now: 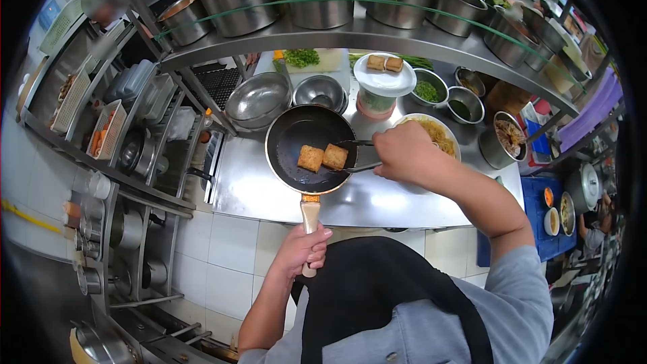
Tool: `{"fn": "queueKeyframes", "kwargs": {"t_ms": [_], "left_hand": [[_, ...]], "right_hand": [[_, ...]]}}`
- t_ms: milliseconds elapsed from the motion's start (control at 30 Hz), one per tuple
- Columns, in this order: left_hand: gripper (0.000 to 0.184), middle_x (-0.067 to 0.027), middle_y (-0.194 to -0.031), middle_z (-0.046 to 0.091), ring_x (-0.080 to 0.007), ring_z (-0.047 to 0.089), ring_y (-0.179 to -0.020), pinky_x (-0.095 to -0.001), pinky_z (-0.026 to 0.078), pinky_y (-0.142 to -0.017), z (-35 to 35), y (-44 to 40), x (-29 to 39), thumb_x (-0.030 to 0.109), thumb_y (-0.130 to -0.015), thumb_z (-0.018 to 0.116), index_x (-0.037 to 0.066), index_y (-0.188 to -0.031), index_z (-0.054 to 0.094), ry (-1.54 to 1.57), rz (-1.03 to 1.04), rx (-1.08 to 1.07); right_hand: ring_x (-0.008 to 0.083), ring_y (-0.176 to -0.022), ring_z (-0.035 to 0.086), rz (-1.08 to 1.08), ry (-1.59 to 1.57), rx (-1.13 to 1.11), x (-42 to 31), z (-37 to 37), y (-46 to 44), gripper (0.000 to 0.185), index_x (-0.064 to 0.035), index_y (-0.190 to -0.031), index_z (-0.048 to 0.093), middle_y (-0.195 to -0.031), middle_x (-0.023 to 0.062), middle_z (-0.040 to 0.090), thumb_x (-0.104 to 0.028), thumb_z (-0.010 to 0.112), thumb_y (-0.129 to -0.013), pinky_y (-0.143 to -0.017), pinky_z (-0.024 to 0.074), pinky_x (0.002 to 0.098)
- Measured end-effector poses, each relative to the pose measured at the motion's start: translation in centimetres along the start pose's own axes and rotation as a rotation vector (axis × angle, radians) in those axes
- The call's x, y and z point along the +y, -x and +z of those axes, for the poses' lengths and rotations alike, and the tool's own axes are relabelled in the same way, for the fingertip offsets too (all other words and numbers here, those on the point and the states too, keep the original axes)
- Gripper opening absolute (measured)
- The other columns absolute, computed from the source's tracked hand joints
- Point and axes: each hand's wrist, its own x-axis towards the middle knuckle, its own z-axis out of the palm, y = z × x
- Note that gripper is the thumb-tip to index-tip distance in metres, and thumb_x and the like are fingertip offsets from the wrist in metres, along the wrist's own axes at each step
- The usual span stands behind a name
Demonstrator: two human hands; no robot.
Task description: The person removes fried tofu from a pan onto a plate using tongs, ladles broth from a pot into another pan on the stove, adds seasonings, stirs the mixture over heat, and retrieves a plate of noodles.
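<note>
Your left hand [307, 252] wraps its fingers round the pan handle [310, 214]; your right hand [408, 152] clamps the tongs [364, 167]. Two browned blocks [311, 158] lie in the pan [300, 131], probably light and fragile: hold them gently across their sides. Whether the tongs actually grip one is unclear.

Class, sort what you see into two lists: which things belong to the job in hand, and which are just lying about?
Job in hand:
- frying pan, held by the left hand
- tongs, in the right hand
- two browned pieces in the pan
- probably the white plate, holding similar pieces

Apparently lying about:
- large metal bowl
- chopped greens
- steel pots overhead
</note>
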Motion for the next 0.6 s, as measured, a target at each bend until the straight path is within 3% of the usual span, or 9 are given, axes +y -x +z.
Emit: {"fn": "queueKeyframes", "kwargs": {"t_ms": [167, 233, 367, 433, 533, 600], "left_hand": [[0.021, 0.0032, -0.059, 0.04, -0.005, 0.035, -0.039, -0.0255, 0.032, -0.034, -0.6, -0.3, 0.1, 0.012, -0.096, 0.062, 0.011, -0.087, 0.043, -0.022, 0.0, -0.023], [0.02, 0.0033, -0.058, 0.04, -0.0052, 0.035, -0.039, -0.0256, 0.032, -0.034, -0.7, -0.3, 0.0, 0.012, -0.095, 0.062, 0.011, -0.087, 0.043, 0.013, -0.002, -0.027], [0.02, 0.0036, -0.058, 0.039, -0.0056, 0.034, -0.039, -0.0254, 0.031, -0.034, -1.0, -0.4, 0.0, 0.013, -0.095, 0.062, 0.011, -0.088, 0.044, 0.065, 0.001, -0.029], [0.02, 0.0038, -0.058, 0.037, -0.0054, 0.033, -0.038, -0.025, 0.03, -0.033, -0.9, -0.5, 0.0, 0.013, -0.096, 0.059, 0.012, -0.085, 0.043, 0.041, 0.003, -0.022], [0.021, 0.0035, -0.059, 0.037, -0.0054, 0.033, -0.037, -0.0242, 0.029, -0.033, -1.1, -0.6, 0.0, 0.013, -0.098, 0.056, 0.012, -0.081, 0.044, 0.016, 0.0, -0.028], [0.018, 0.0028, -0.058, 0.039, -0.0064, 0.035, -0.039, -0.0259, 0.032, -0.035, -1.1, -0.4, 0.1, 0.013, -0.096, 0.061, 0.011, -0.089, 0.045, 0.059, -0.017, -0.037]], "right_hand": [[0.0301, -0.072, 0.07, -0.004, 0.147, -0.002, -1.5, 0.6, -0.5, 0.038, -0.0011, -0.091, 0.061, -0.075, 0.0115, 0.069, -0.033, 0.076, -0.077, -0.064, 0.0541, 0.0416], [0.0289, -0.071, 0.069, -0.03, 0.142, 0.214, -1.3, 1.2, 0.3, 0.038, -0.0009, -0.095, 0.059, -0.076, 0.0103, 0.068, -0.031, 0.076, -0.078, -0.061, 0.0531, 0.0412], [0.0287, -0.069, 0.068, 0.07, 0.106, 0.217, 0.1, 0.4, 1.7, 0.042, -0.0011, -0.101, 0.056, -0.078, 0.0093, 0.067, -0.031, 0.075, -0.079, -0.059, 0.0518, 0.0408], [0.0293, -0.067, 0.067, 0.038, 0.092, 0.346, 1.7, 0.6, 2.1, 0.044, -0.0033, -0.104, 0.055, -0.076, 0.0083, 0.066, -0.033, 0.075, -0.079, -0.056, 0.0506, 0.0408], [0.0297, -0.07, 0.067, 0.153, 0.087, 0.393, 4.6, 0.3, 1.2, 0.043, -0.0053, -0.103, 0.057, -0.076, 0.0086, 0.067, -0.035, 0.076, -0.077, -0.058, 0.051, 0.0407], [0.0308, -0.072, 0.068, 0.255, 0.055, 0.356, 7.4, 0.2, -0.5, 0.046, -0.006, -0.105, 0.059, -0.079, 0.0089, 0.069, -0.034, 0.079, -0.074, -0.061, 0.0517, 0.0426]]}}
